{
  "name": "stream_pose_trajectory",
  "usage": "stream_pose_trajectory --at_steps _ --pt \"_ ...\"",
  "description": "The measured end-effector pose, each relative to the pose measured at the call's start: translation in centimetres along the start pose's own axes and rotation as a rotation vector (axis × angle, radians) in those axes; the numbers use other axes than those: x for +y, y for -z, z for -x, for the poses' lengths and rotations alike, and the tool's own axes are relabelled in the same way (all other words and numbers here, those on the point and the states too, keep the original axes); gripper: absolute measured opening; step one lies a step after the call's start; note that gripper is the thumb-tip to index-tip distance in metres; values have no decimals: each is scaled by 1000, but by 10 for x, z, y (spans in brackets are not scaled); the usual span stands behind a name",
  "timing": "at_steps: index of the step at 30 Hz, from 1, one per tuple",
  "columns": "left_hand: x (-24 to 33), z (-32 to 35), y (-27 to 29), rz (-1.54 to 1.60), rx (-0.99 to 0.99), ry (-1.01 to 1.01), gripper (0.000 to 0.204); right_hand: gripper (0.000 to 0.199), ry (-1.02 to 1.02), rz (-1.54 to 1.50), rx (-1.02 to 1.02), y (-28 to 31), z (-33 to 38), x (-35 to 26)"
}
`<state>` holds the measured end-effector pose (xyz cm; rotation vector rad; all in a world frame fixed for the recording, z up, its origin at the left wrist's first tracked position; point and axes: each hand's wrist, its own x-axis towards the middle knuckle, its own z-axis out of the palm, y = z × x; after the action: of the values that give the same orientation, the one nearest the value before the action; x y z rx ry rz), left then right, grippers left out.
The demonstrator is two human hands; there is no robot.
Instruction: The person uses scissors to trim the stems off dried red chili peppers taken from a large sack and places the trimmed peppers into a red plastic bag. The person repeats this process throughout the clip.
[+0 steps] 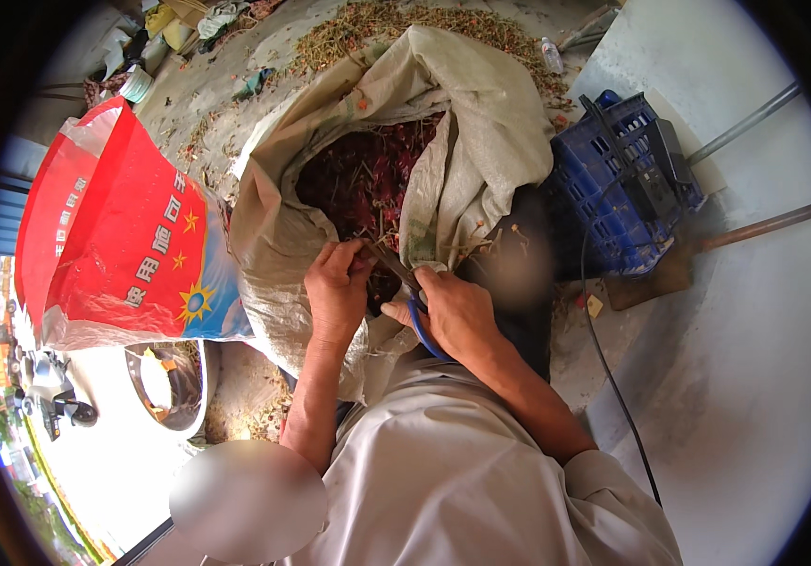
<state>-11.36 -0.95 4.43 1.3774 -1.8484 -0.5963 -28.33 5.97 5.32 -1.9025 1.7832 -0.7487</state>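
A big woven sack (pixel 481 104), cream-coloured with its mouth rolled back, stands between my legs. Inside lie dark red dried pods with thin stalks, which look like dried chillies (pixel 358 179). Over the near rim my right hand (pixel 455 311) grips a pair of scissors (pixel 420 316) with blue handles, the blades pointing up and left toward my other hand. Close to the blade tips, the fingers of my left hand (pixel 338 283) are pinched together. Thin stalks show by those fingertips, but what they hold is too small to make out.
To the left stands a large red and blue printed bag (pixel 141 226); a white round tub (pixel 193 382) sits below it. On the right is a blue plastic crate (pixel 613 179), with a black cable (pixel 608 358) nearby. Stalks and debris (pixel 405 19) cover the far floor, beside a clear bottle (pixel 551 57).
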Motion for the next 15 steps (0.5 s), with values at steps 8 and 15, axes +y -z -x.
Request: stream_pose_trajectory --at_steps 8,15 --pt "-7 3 -5 157 -7 -12 22 43 -140 -921 -164 -18 16 10" --pt "-2 11 -15 976 -85 490 8 58 -252 -1722 -424 -24 28 7"
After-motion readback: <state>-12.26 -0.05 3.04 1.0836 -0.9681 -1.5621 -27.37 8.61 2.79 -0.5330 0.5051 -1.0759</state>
